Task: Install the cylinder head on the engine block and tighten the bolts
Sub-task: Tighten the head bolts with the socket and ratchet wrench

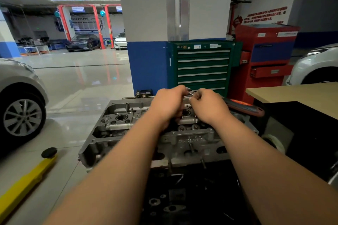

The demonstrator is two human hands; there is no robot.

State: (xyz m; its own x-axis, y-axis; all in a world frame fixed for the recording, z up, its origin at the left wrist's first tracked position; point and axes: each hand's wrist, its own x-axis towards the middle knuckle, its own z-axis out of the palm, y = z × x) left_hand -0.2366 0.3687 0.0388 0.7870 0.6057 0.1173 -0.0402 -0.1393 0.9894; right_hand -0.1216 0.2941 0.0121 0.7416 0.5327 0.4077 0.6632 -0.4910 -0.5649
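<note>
Fingers of both hands are curled tight around the shiny metal head of a ratchet wrench (pixel 244 106), held above the far side of the cylinder head. At the far left stands a silver car (pixel 20 97), and a yellow lift arm (pixel 25 182) lies on the floor nearer in. The grey cylinder head (pixel 126 120) sits in the middle, on top of the dark engine block (pixel 182 186). The left hand (pixel 168 104) wraps over the wrench head from the left. The right hand (pixel 208 106) pinches it from the right, touching the left hand. The wrench's orange and black handle sticks out to the right. Beyond the hands is a green tool cabinet (pixel 201 65), then a red tool cabinet (pixel 265 56), a tan tabletop (pixel 301 95) and a white car (pixel 316 64).
</note>
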